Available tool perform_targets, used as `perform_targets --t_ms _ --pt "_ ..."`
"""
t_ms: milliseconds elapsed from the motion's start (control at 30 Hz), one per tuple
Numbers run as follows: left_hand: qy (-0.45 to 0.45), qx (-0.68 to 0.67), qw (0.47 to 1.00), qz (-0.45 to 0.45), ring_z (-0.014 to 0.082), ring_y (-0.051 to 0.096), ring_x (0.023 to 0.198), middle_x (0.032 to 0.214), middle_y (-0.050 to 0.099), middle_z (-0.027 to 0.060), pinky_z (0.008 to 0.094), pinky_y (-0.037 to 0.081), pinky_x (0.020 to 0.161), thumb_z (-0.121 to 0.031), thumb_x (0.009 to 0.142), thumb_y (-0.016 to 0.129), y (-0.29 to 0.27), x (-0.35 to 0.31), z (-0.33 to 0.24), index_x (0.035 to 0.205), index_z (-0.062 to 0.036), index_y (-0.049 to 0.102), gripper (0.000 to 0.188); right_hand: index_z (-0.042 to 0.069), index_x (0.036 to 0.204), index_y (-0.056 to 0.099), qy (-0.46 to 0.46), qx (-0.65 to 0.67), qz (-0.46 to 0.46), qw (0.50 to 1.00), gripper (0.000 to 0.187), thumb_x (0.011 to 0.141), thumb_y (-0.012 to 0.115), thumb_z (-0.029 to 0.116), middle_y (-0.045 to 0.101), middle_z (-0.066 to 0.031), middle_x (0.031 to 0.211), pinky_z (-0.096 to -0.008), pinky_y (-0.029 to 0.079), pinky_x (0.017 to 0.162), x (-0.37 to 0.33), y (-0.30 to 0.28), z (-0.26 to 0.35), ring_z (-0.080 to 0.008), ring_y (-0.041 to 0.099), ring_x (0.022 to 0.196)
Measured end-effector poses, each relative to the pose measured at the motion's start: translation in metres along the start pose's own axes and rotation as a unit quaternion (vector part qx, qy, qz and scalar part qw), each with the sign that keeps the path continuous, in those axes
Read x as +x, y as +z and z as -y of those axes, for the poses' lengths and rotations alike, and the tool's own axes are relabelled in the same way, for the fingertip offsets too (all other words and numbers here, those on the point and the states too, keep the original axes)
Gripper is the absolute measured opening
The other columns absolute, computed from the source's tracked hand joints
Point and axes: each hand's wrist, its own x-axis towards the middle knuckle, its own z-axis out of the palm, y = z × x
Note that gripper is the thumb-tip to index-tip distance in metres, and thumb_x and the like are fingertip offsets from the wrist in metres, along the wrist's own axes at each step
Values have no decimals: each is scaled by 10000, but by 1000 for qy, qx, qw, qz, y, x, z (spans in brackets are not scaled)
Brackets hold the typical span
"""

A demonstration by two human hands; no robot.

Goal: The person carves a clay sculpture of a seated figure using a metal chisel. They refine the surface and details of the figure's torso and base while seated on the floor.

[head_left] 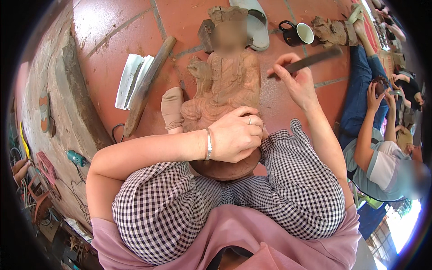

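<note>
A carved wooden statue of a seated figure stands between my knees on a round wooden base. Across its lower front lies my left hand, fingers curled down at the statue's right side; the fingertips are hidden. Raised to the right of the statue, my right hand is closed on a flat dark bar, like a file, blurred at its far end. The bar is apart from the wood. My feet are beside the statue, one in a beige sock.
A long wooden stick and folded white paper lie at the left, beside a big wood slab with a green power tool. Beyond are a grey slipper, black mug and rough wood piece. A person sits at the right.
</note>
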Motion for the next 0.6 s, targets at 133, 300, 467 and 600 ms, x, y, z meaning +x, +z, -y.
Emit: perform_targets --t_ms 133,300,467,600 --pt "2 -3 1000 5 159 594 1022 941 663 -25 449 393 1076 -115 772 691 -2 0 0 825 -99 687 56 38 1139 569 109 9 61 992 213 965 648 132 701 -49 796 -204 477 595 -12 -2 20 -79 646 713" --pt "4 -9 1000 -7 161 594 1025 940 662 -27 448 395 1073 -112 778 692 -1 -1 0 824 -100 686 47 49 1480 385 141 34 123 982 696 879 732 102 717 -111 969 -203 468 503 -23 -6 37 -53 584 618" --pt "5 -3 1000 -3 168 596 1024 944 665 -23 446 404 1057 -110 783 689 -2 0 0 823 -100 688 41 28 1508 355 148 132 189 962 707 883 685 41 639 -199 1271 -242 561 598 -29 -8 50 -91 653 707" --pt "-1 0 1000 9 172 600 1019 929 661 -15 444 408 1050 -109 782 688 -2 -1 0 810 -96 687 31 -48 1392 487 232 302 174 908 525 893 645 -1 637 -185 1285 -279 592 745 -27 -8 55 -169 705 926"
